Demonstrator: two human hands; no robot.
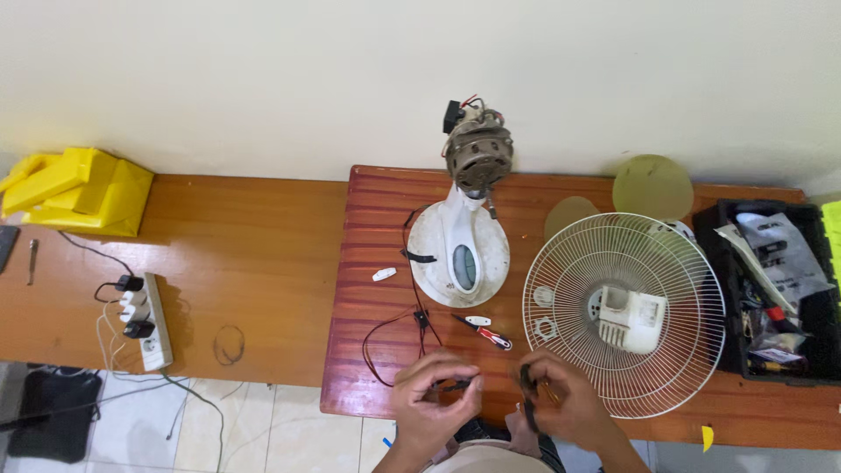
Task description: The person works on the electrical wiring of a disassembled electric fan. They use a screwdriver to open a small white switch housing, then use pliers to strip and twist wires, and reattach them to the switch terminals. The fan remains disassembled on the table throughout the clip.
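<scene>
Two hands, left (431, 396) and right (561, 401), pinched our thin black wire (455, 384); limp and light, we judged it best gripped near its end.

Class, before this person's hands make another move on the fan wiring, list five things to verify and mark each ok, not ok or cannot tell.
1. Left hand pinches the black wire: ok.
2. Right hand grips a dark part: ok; what it is: cannot tell.
3. Fan base stands upright on the table: ok.
4. Fan cord unplugged from the power strip: cannot tell.
5. Fan grille lies flat, apart from both hands: ok.
</scene>
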